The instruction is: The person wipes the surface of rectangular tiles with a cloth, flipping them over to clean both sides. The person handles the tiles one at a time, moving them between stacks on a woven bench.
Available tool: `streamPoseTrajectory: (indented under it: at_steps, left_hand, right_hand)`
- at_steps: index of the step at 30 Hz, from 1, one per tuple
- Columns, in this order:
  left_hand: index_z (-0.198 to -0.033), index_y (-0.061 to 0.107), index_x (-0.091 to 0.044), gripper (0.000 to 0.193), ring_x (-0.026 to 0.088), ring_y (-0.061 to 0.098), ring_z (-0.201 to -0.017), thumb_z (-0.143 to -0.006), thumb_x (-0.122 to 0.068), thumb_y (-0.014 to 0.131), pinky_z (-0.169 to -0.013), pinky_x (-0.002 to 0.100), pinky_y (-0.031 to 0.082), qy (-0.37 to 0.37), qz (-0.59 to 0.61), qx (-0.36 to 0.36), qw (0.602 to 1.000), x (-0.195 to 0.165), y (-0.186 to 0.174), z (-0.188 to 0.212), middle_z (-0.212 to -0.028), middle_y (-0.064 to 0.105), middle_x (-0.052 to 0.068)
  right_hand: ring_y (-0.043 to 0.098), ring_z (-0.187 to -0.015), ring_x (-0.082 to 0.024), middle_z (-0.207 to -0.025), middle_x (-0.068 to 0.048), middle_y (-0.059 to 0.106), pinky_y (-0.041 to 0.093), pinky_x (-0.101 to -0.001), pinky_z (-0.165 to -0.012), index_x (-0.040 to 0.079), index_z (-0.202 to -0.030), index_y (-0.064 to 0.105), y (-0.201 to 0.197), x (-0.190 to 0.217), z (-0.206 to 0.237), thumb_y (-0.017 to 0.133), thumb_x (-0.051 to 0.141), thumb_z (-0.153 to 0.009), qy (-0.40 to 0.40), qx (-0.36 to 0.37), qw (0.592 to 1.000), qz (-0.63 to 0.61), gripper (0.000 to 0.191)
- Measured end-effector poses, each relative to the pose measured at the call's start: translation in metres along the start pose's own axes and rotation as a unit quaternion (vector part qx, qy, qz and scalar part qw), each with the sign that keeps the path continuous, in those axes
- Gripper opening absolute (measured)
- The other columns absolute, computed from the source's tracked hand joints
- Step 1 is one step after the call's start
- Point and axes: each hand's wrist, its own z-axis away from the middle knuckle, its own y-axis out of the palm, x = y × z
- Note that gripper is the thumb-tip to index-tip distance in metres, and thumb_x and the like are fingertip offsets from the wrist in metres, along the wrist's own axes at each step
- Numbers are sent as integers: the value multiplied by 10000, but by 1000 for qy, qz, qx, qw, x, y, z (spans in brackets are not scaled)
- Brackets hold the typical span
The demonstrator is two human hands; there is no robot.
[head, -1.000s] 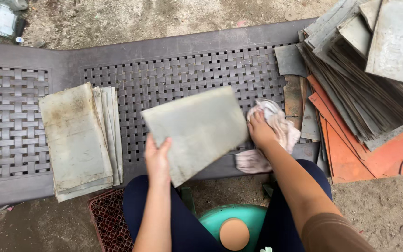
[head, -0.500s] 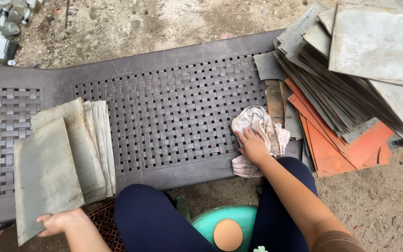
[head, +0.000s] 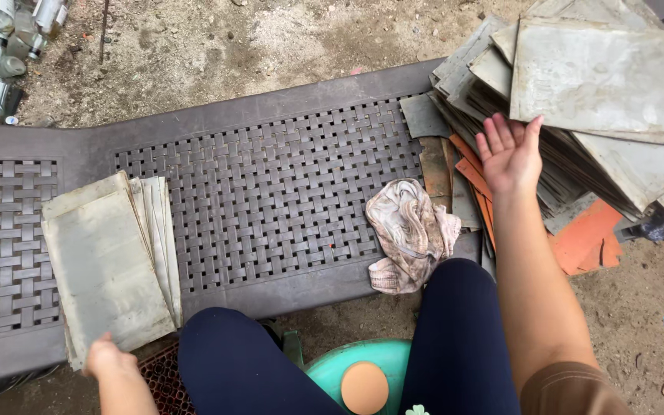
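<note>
Right hand (head: pixel 510 154) has left crumpled patterned cloth (head: pixel 410 230), fingers spread wide toward grey rectangular tile pile (head: pixel 609 84) | left hand (head: pixel 109 357) — grip hidden — at cleaned stack (head: pixel 109 265), left of cloth | lift top tile squarely.

One head cam only, looking steeply down from above the lap, close range. Brown woven-pattern plastic bench (head: pixel 270 192) fills mid-frame; facing 12 o'clock toward dirt ground (head: pixel 217 46).

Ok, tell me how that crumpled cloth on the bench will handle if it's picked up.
The cloth lies in soft folds, so it will likely hang limp and floppy. It looks thin, so probably light. Rumpled fabric is unlikely to slip, roll or break.
</note>
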Motion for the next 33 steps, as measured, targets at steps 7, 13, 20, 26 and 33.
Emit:
streamPoseTrajectory:
  at_steps: [7, 13, 20, 26, 33]
  left_hand:
    - [-1628, 196, -64, 770, 298, 248, -1560, -985, -55, 619, -1259, 465, 221, 300, -53, 135, 943, -35, 46, 94, -1706, 208, 152]
    - [-1507, 519, -81, 571, 265, 418, -1493, -979, -286, 587, -1224, 427, 303, 355, -152, 455, 802, 34, 81, 246, -1603, 476, 125]
    - [-1564, 287, -82, 644, 257, 577, -1210, -1000, -288, 522, -947, 424, 457, 42, 92, 609, 786, 88, 96, 338, -1452, 548, 161]
    - [-1461, 399, 16, 540, 169, 632, -1131, -971, -32, 620, -1001, 330, 515, 200, 165, 468, 845, 88, 73, 279, -1305, 609, 146]
    - [-1410, 511, 25, 472, 171, 666, -1059, -956, -47, 617, -934, 330, 509, 183, 84, 404, 893, 72, 67, 195, -1205, 696, 117]
  right_hand:
    - [733, -1029, -221, -1102, -77, 736, 570, -418, -942, 58, -1213, 568, 38, 19, 28, 534, 226, -1071, -85, -21, 987, 134, 223]
    - [735, -962, -249, -1035, -186, 734, 608, -430, -949, -4, -1002, 543, 57, -44, 167, 618, 140, -1099, -108, 123, 967, 196, 189]
    - [685, -1054, -161, -1168, -81, 732, 532, -371, -966, -1, -1246, 626, 80, -157, 308, 657, 267, -980, 70, 211, 936, 274, 378]
    - [713, -1120, -228, -1208, -84, 773, 562, -398, -1023, 143, -1203, 725, 66, -163, 275, 722, 472, -939, -13, 414, 580, 701, 422]
    - [605, -1194, -318, -1340, -167, 594, 503, -549, -937, 360, -1556, 392, -22, -186, 174, 591, 211, -993, 33, 194, 281, 939, 616]
